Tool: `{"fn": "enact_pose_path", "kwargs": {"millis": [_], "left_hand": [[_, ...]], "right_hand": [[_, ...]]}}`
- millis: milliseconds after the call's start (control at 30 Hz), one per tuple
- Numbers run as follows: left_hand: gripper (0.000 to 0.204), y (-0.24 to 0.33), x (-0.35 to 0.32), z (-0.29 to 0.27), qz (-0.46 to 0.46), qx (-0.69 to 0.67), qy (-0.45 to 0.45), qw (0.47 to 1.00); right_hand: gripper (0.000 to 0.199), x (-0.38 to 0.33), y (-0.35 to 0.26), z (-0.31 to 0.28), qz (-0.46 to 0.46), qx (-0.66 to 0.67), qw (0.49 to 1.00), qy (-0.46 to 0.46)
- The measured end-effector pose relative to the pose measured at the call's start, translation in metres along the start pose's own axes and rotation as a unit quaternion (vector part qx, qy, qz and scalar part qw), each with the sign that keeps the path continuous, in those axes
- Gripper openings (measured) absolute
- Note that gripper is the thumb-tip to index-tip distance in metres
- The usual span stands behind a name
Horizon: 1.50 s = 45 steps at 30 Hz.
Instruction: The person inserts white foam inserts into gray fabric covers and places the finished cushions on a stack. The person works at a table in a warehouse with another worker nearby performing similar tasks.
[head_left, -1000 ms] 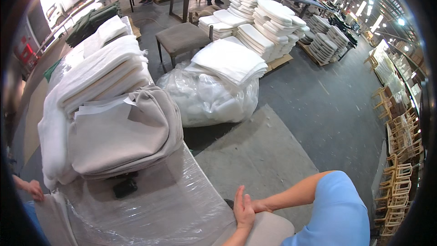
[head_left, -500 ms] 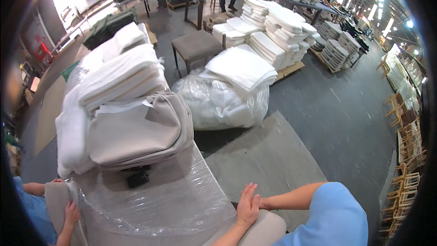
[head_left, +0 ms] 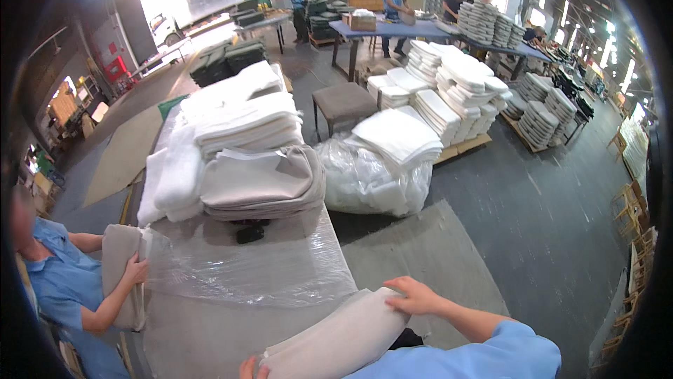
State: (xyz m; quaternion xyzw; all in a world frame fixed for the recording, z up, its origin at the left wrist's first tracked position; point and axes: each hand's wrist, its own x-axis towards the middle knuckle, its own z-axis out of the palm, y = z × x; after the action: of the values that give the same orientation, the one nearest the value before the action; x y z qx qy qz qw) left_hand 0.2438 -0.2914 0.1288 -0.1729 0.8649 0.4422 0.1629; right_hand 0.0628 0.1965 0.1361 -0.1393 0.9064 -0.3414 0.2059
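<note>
A long beige cushion (head_left: pixel 336 337) lies at an angle over the near edge of the table, close under me. My right hand (head_left: pixel 415 295) grips its far upper end, with the blue sleeve trailing off to the right. Only the fingers of my left hand (head_left: pixel 247 367) show at the bottom edge, holding the cushion's near end. The table (head_left: pixel 210 323) is covered with crinkled clear plastic film (head_left: pixel 245 270).
On the left a co-worker in blue holds a grey cushion (head_left: pixel 119 277) upright against the table edge with one hand (head_left: pixel 137 268). Grey cushion covers (head_left: pixel 263 183) and white foam pads (head_left: pixel 238 119) are stacked further back, with a small black object (head_left: pixel 250 232) in front. A bagged foam pile (head_left: pixel 371 176) stands on the floor to the right.
The beige cushion has come up into view under my right hand, and my left hand's fingers now show. The co-worker at the left has come further into view with a grey cushion.
</note>
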Motion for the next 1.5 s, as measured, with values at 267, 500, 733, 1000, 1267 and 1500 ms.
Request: {"fn": "enact_pose_path", "kwargs": {"millis": [267, 500, 733, 1000, 1267, 1500], "left_hand": [[0.064, -0.003, -0.042, 0.085, -0.002, -0.689, 0.03, 0.724], [0.06, 0.065, 0.025, 0.056, -0.139, -0.746, 0.067, 0.648], [0.073, 0.07, -0.001, 0.082, -0.047, -0.604, 0.004, 0.795], [0.068, 0.175, 0.057, 0.08, 0.179, -0.584, 0.081, 0.787], [0.041, 0.201, 0.103, 0.023, 0.131, -0.527, -0.159, 0.824], [0.039, 0.219, 0.076, 0.048, -0.057, -0.371, -0.236, 0.896]], "right_hand": [[0.1, -0.024, -0.138, 0.047, -0.275, -0.218, 0.909, -0.223], [0.068, 0.02, -0.15, 0.067, -0.28, -0.175, 0.944, 0.005], [0.056, -0.007, -0.17, -0.002, -0.13, 0.085, 0.987, 0.039], [0.06, -0.046, -0.184, 0.011, -0.115, 0.351, 0.913, 0.173], [0.071, -0.027, -0.192, 0.037, -0.183, 0.473, 0.861, 0.032], [0.066, -0.034, -0.155, 0.049, -0.147, 0.436, 0.888, -0.001]]}}
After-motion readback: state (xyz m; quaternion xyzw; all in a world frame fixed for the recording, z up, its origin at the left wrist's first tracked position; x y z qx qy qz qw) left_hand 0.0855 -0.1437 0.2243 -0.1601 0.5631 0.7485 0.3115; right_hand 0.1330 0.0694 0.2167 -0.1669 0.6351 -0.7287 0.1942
